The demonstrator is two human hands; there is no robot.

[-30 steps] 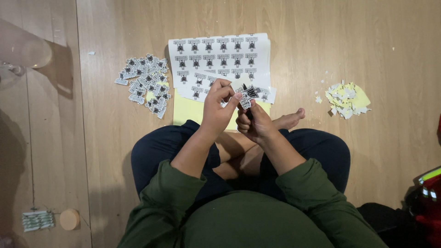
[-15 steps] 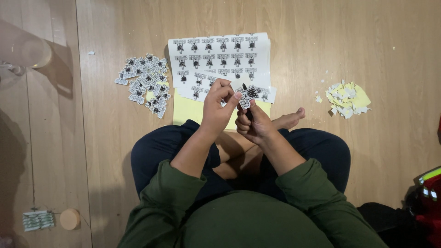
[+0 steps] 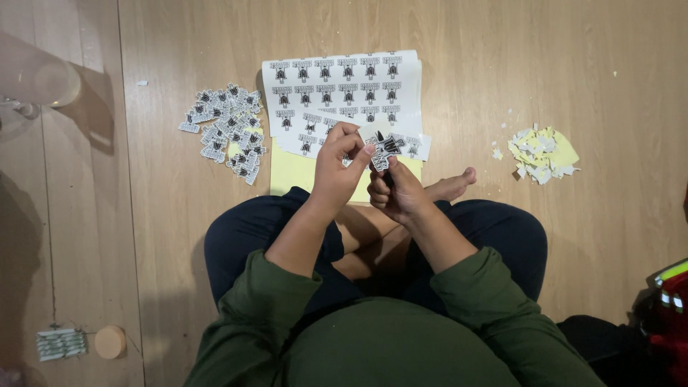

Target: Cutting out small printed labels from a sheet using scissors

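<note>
Just a small black-and-white sticker (image 3: 385,148).

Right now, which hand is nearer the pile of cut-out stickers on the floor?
Left. The left hand is just beside the pile of cut-out stickers, toward its right; the right hand sits farther off, beyond the left hand.
</note>
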